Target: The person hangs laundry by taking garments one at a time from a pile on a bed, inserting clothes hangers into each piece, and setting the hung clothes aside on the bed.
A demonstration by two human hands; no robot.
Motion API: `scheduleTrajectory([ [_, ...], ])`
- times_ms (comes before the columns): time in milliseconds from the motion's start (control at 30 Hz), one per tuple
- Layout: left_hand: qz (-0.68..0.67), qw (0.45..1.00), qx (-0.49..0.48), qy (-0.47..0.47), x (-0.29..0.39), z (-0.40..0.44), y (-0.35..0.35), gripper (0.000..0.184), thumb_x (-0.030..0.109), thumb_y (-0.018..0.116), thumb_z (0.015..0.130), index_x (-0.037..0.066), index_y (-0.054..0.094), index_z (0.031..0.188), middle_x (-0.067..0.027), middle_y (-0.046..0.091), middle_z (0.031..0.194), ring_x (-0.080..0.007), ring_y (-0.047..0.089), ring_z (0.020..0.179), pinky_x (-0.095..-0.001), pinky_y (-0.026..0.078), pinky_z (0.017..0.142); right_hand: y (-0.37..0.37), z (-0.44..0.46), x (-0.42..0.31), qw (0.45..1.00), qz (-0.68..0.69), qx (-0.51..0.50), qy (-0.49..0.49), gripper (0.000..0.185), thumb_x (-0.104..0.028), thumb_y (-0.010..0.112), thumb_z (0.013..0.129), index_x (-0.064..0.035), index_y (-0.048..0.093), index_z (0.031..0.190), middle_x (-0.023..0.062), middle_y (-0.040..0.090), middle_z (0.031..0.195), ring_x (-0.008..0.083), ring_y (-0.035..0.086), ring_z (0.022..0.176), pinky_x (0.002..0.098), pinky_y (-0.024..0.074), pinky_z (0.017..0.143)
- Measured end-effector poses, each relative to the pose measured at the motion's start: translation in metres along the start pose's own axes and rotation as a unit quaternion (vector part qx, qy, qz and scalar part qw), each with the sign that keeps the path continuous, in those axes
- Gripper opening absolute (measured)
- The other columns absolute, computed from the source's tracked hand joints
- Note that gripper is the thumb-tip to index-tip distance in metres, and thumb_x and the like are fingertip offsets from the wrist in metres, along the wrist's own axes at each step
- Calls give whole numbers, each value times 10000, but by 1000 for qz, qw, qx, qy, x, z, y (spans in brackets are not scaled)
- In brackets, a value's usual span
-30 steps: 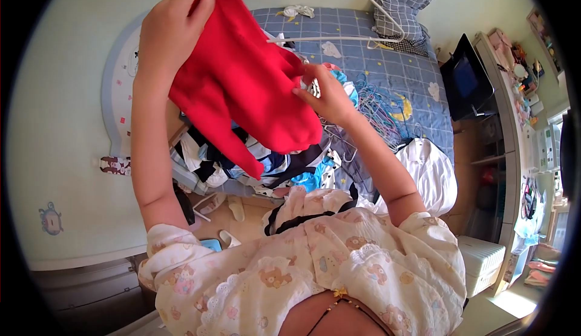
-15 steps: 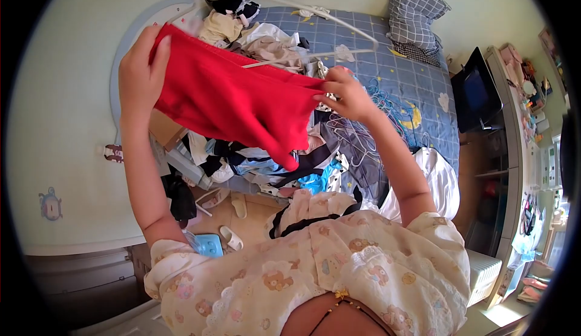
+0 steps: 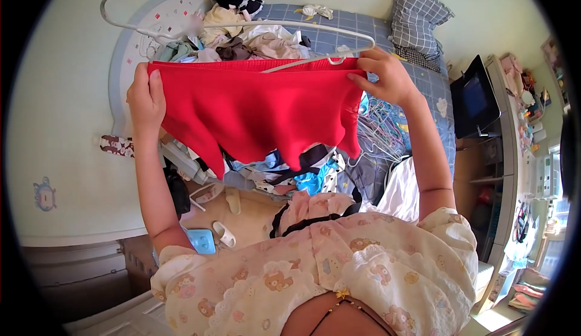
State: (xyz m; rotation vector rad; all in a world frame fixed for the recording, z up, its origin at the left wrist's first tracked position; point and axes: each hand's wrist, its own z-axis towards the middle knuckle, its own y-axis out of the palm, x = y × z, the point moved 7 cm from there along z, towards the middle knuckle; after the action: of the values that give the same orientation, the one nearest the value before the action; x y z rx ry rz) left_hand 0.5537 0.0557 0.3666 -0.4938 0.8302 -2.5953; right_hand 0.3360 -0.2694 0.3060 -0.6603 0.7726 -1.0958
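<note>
Both left hand [image 3: 145, 99] and right hand [image 3: 390, 77] have fingers [image 3: 155, 83] pinching the red garment [image 3: 260, 112], a white hanger [image 3: 272, 23] partly inside its waist.

A blue checked bed [image 3: 431, 82] carries a rumpled heap of clothes [image 3: 275, 42] at the far left, a tangle of hangers [image 3: 384, 131] on the right, and a grid-patterned pillow [image 3: 417, 20] at the far right corner. A bright blue garment [image 3: 311, 182] lies near its front edge. On the floor [image 3: 204, 215] rest pale slippers [image 3: 224, 234].
</note>
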Motion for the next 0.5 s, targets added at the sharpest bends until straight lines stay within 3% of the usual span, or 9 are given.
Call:
scheduleTrajectory([
  [167,17,1000,-22,14,-1,-9,5,129,127,498,929,9,512,978,-202,545,699,-389,549,638,-401,437,561,-4,-5,-3,1000,2,-6,-14,195,-114,687,756,-7,536,695,106,492,730,286,504,698,372,423,582],
  [267,19,998,-22,56,7,-13,8,120,121,534,910,11,518,956,-186,558,705,-374,557,634,-399,447,566,-14,-6,-1,1000,-17,-1,-10,218,-178,666,773,-31,532,685,88,506,710,278,528,703,383,432,572],
  [500,104,978,-51,174,45,-18,24,111,129,581,884,39,520,905,-136,584,723,-358,573,647,-421,460,563,-37,-4,11,999,-5,-43,9,170,-141,654,726,-24,533,695,117,507,711,289,524,653,370,426,560],
])
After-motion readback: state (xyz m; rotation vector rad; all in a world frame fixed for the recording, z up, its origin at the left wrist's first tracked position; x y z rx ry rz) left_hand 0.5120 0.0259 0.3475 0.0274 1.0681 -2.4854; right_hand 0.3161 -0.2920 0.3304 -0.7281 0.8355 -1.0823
